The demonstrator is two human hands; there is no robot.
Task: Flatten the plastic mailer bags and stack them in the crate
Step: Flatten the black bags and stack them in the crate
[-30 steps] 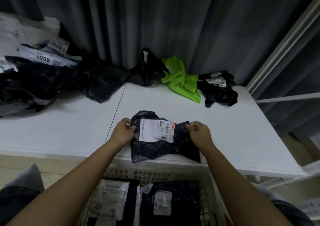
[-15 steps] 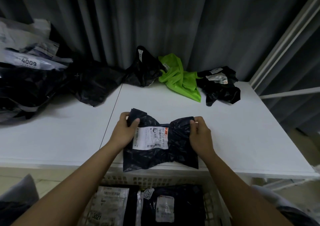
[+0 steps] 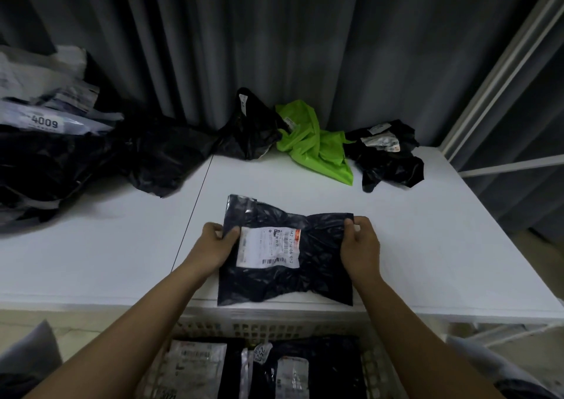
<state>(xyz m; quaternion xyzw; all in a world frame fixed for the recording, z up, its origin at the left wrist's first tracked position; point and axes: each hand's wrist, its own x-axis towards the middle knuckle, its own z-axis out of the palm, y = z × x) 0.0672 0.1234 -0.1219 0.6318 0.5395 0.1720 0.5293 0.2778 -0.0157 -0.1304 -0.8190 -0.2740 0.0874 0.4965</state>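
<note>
Head view: left hand point(image 3: 213, 243) and right hand point(image 3: 360, 246) pinch opposite edges of the black mailer bag point(image 3: 287, 255), now stretched wider and flatter on the counter point(image 3: 396, 215) than a second ago, nearly ready for the crate point(image 3: 213, 328) below.

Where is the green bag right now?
In the head view, the green bag lies at the back of the white table, right of centre, between two crumpled black bags, against the curtain.
</note>
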